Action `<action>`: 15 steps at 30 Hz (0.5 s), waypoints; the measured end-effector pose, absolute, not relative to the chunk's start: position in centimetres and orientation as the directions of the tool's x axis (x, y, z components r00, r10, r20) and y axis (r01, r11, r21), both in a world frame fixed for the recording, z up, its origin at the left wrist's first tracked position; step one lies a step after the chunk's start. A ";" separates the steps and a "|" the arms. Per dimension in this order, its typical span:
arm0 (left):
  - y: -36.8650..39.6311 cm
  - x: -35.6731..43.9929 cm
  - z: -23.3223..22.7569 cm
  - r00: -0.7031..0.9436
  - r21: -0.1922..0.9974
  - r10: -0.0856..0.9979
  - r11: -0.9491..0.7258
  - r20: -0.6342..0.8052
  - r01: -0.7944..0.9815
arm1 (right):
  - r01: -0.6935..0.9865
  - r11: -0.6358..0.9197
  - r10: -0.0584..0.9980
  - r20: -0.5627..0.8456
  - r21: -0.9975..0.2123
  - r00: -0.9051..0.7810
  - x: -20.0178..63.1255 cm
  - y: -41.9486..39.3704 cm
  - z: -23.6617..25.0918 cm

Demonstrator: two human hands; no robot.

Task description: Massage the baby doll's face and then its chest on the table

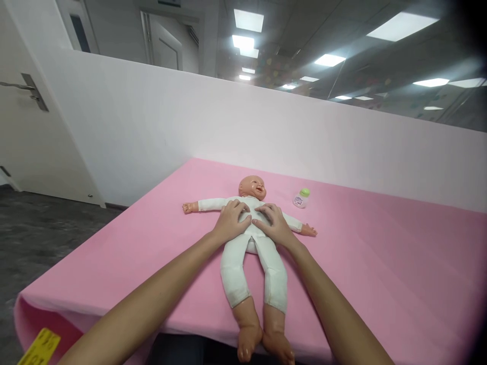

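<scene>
A baby doll with a white cloth body lies on its back, head away from me and arms spread. Its bare plastic feet reach the table's near edge. My left hand rests on the left side of the doll's torso, fingers apart and curved over the chest. On the torso's other side lies my right hand, its fingers likewise apart. Both thumbs point inward at the middle of the belly, close to each other. Neither hand is closed round anything. What lies under the palms is hidden.
A pink cloth covers the table. Beyond the doll's arm on the right stands a small clear bottle with a green cap. A white partition borders the table's far side. A yellow tag shows at the lower left, near a door.
</scene>
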State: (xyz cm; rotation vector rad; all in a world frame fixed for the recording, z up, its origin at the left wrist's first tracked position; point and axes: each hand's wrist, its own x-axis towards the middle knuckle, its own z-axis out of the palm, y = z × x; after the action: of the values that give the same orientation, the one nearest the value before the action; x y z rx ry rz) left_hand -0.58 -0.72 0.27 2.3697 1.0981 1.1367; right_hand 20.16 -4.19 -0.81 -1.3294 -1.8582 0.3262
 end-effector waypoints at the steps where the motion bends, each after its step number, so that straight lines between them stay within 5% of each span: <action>1: -0.7 -0.6 0.2 0.397 0.538 0.741 -0.668 0.541 0.514 | 0.670 0.417 0.875 0.471 -0.614 -0.113 20.1 -4.2 -0.8; 9: -0.3 -0.6 -0.7 0.426 0.538 0.756 -0.654 0.497 0.532 | 0.671 0.341 0.916 0.394 -0.659 -0.079 20.1 -4.0 -1.6; 15: -0.5 -0.7 -0.1 0.439 0.554 0.742 -0.671 0.507 0.493 | 0.678 0.402 0.846 0.533 -0.616 -0.018 19.8 -3.7 -1.5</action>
State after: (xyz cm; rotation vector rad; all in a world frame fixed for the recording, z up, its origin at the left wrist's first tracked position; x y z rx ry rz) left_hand -0.67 -0.46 -0.06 2.3723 1.0574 1.0771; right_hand 19.82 -3.72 -1.51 -1.3329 -1.7500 0.2328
